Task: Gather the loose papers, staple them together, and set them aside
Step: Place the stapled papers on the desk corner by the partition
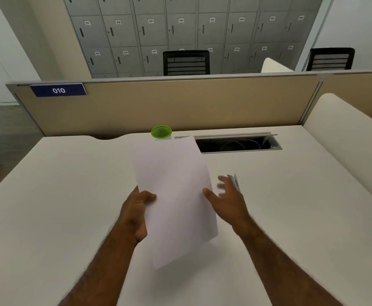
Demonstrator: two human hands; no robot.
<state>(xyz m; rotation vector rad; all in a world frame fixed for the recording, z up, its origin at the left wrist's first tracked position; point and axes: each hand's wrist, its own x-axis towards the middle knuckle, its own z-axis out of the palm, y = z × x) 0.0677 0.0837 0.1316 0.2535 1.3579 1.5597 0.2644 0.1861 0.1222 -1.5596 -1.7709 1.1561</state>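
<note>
A stack of white papers [174,195] is held up above the white desk [59,195], tilted toward me. My left hand [137,213] grips the stack's left edge, thumb on top. My right hand [229,199] is just off the stack's right edge with its fingers spread and blurred, holding nothing. Right behind its fingertips a small silver-grey object [234,181], perhaps the stapler, lies on the desk, partly hidden by the hand.
A green-rimmed cup [161,131] stands at the desk's back edge, behind the papers. An open cable tray [238,143] is cut into the desk at the back right. A beige partition [180,102] closes the far side, and a white divider [346,140] the right.
</note>
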